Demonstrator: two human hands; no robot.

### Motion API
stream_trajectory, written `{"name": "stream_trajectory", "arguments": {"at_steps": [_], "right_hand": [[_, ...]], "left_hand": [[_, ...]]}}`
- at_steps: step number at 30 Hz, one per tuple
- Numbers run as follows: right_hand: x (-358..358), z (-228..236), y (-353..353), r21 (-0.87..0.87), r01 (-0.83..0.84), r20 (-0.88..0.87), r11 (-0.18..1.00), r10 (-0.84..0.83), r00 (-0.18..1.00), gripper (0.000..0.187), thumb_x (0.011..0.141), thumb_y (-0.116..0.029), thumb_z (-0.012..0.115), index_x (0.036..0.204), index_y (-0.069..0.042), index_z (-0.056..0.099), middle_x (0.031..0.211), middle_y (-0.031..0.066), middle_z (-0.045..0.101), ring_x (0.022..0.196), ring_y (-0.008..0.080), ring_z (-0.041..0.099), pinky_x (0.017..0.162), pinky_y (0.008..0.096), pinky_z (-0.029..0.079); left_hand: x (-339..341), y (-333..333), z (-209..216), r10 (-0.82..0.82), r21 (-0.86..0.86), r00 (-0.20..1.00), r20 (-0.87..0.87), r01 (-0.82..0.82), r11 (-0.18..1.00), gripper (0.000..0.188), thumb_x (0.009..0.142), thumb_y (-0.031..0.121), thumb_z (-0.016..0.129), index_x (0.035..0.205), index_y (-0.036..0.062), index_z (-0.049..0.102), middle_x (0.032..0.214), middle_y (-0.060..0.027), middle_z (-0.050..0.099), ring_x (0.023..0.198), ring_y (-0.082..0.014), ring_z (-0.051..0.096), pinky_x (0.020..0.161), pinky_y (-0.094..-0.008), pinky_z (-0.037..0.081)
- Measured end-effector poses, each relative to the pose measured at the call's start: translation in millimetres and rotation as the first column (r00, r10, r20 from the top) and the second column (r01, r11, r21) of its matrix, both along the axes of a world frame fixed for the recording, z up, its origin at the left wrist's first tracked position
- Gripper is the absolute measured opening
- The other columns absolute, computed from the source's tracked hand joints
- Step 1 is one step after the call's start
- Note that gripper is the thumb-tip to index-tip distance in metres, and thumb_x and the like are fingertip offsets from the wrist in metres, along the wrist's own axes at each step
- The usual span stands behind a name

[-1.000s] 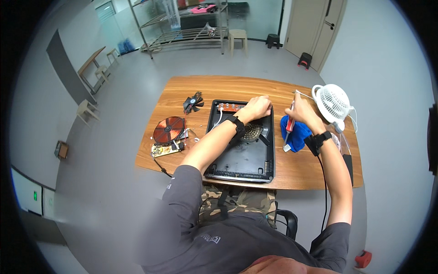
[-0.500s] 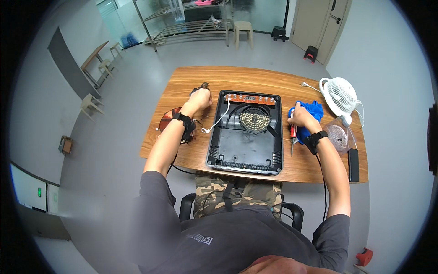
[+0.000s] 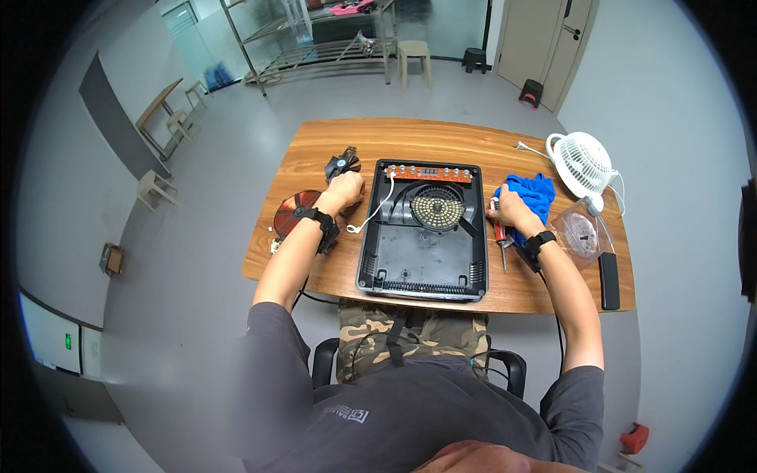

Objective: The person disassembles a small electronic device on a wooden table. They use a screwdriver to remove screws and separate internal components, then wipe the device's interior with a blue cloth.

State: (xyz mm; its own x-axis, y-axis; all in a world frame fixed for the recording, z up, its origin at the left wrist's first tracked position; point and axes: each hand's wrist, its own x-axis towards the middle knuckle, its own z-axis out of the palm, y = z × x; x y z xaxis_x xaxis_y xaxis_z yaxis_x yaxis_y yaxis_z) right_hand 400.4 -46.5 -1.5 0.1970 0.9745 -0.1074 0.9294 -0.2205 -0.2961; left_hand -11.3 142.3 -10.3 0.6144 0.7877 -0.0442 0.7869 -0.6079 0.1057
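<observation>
My left hand [image 3: 347, 191] is on the table between the copper coil disc and the open black housing, its fingers curled downward; whatever they pinch is hidden. Just beyond it lies a small black fan [image 3: 342, 164]. The copper coil [image 3: 296, 210] lies beside my left wrist. In my right hand [image 3: 511, 208] is a red-handled screwdriver [image 3: 499, 233], its tip pointing toward me. A crumpled blue cloth [image 3: 533, 193] lies against that hand. Between both hands sits the induction cooker's open bottom housing [image 3: 418, 252], with an orange button board [image 3: 430, 173] and a white cable [image 3: 383, 206].
A white fan [image 3: 583, 164] with a cord stands at the table's right. Next to it are a clear plastic container [image 3: 579, 234] and a black oblong box [image 3: 609, 281]. Beyond the wooden table [image 3: 465, 138] are a metal rack [image 3: 315, 54] and a stool [image 3: 414, 59].
My left hand has drawn back slightly toward me, leaving the black fan more exposed. My right hand still holds the screwdriver beside the cloth. The view has shifted slightly.
</observation>
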Motion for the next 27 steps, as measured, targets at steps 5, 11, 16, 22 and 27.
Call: {"name": "stream_trajectory", "arguments": {"at_steps": [5, 11, 16, 22, 27], "right_hand": [[-3, -2, 4, 0.030, -0.024, 0.020, 0.999, 0.024, 1.000, 0.065, 0.079, -0.031, 0.083, 0.116, 0.010, 0.048, 0.100, 0.0326, 0.068, 0.096, 0.0465, 0.067, 0.080, 0.0488, 0.057], [-16, 43, 3, 0.009, -0.001, 0.178, 1.000, 0.000, 0.984, 0.044, 0.085, -0.031, 0.073, 0.108, 0.004, 0.061, 0.101, 0.0287, 0.070, 0.098, 0.0420, 0.069, 0.082, 0.0479, 0.058], [-46, 66, 30, 0.189, -0.146, 0.170, 0.971, 0.114, 0.979, 0.039, 0.086, -0.036, 0.072, 0.104, -0.002, 0.064, 0.106, 0.0213, 0.067, 0.100, 0.0415, 0.067, 0.085, 0.0503, 0.055], [-68, 48, 65, 0.235, -0.294, 0.220, 0.927, 0.244, 0.944, 0.043, 0.081, -0.020, 0.076, 0.116, -0.002, 0.058, 0.117, 0.0218, 0.060, 0.104, 0.0408, 0.066, 0.087, 0.0503, 0.055], [-62, 33, 84, 0.150, -0.296, 0.194, 0.943, 0.266, 0.944, 0.033, 0.081, -0.017, 0.074, 0.107, -0.002, 0.062, 0.111, 0.0204, 0.063, 0.105, 0.0402, 0.065, 0.088, 0.0493, 0.054]], "left_hand": [[6, 5, 31, 0.026, -0.026, 0.996, 0.089, -0.024, 0.999, 0.018, 0.077, 0.020, 0.076, 0.090, 0.0085, 0.078, 0.092, -0.0184, 0.073, 0.093, -0.0353, 0.070, 0.081, -0.0445, 0.056], [49, -10, 68, -0.132, 0.043, 0.965, 0.228, 0.126, 0.991, 0.029, 0.082, 0.020, 0.073, 0.106, 0.0034, 0.072, 0.106, -0.0154, 0.072, 0.104, -0.0338, 0.067, 0.090, -0.0427, 0.053], [77, -15, 58, -0.213, 0.070, 0.964, 0.162, 0.204, 0.976, 0.041, 0.078, 0.023, 0.082, 0.112, 0.0076, 0.067, 0.114, -0.0132, 0.064, 0.109, -0.0346, 0.064, 0.092, -0.0451, 0.053], [88, -16, 45, -0.234, 0.151, 0.964, 0.126, 0.214, 0.965, 0.040, 0.076, 0.015, 0.082, 0.112, 0.0072, 0.065, 0.113, -0.0124, 0.064, 0.109, -0.0349, 0.064, 0.091, -0.0452, 0.054], [88, -11, 49, -0.244, 0.123, 0.957, 0.156, 0.226, 0.966, 0.032, 0.077, 0.010, 0.077, 0.107, 0.0062, 0.067, 0.109, -0.0133, 0.066, 0.107, -0.0351, 0.065, 0.090, -0.0454, 0.054]]}}
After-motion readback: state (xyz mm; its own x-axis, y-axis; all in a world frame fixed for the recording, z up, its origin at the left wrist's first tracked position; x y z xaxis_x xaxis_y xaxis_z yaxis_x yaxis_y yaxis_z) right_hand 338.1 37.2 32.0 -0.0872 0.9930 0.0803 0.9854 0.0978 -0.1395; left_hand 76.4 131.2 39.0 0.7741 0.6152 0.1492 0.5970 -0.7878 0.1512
